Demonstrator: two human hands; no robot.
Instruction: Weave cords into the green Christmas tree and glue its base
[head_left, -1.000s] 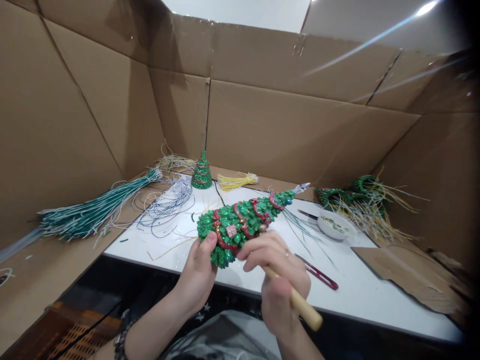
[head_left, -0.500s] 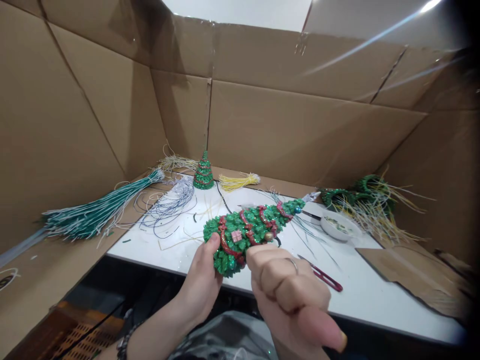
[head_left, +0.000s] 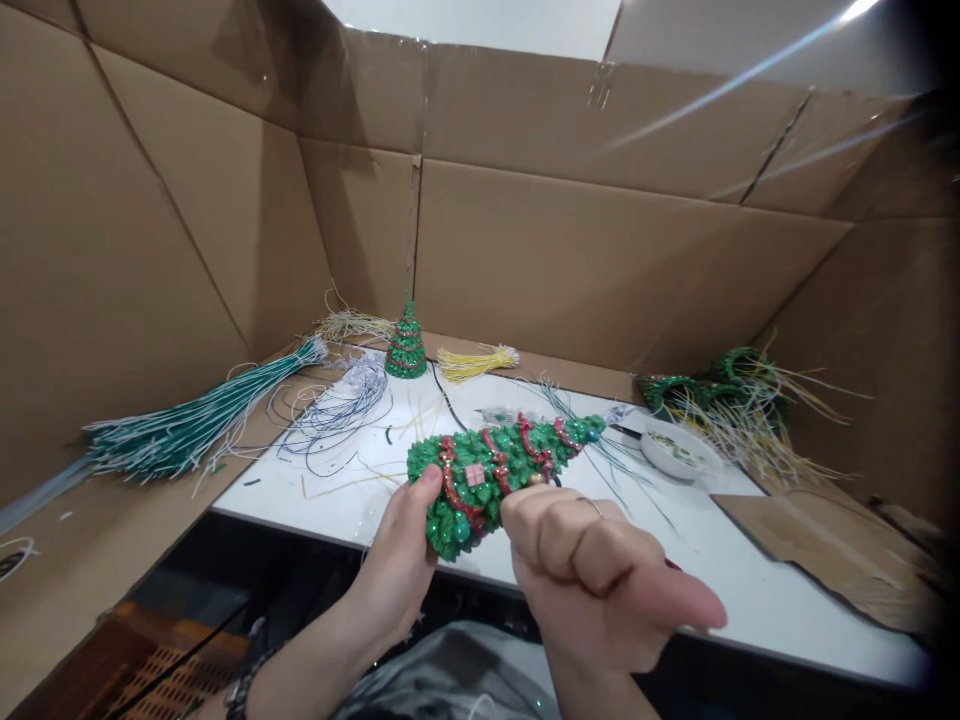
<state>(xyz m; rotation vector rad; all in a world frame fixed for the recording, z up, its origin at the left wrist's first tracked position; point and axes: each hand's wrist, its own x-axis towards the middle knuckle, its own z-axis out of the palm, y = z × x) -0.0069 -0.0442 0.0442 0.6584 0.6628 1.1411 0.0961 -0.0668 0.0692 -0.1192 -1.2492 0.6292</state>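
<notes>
A glittery green Christmas tree ornament (head_left: 491, 455), with red garland, a small pink gift and a clear tip, lies tilted on its side in the air above the table's front edge. My left hand (head_left: 397, 560) is closed around its wide base, thumb on top. Against the tree's near side, my right hand (head_left: 600, 575) is curled into a fist with the thumb sticking out to the right. Whatever that fist may hold is hidden. Behind it, only a sliver of a red handle shows.
A smaller green tree (head_left: 406, 345) stands at the back of the white table (head_left: 750, 580). Bundles of green wires (head_left: 210, 415) and yellow wires (head_left: 478, 362) lie around. A white bowl (head_left: 679, 455) and a cardboard piece (head_left: 817, 555) are on the right. Cardboard walls (head_left: 600, 250) enclose the table.
The ornament's tip has dipped lower. My right fist has shifted slightly right and turned, its thumb swinging outward, and it now covers most of the red-handled tool on the table.
</notes>
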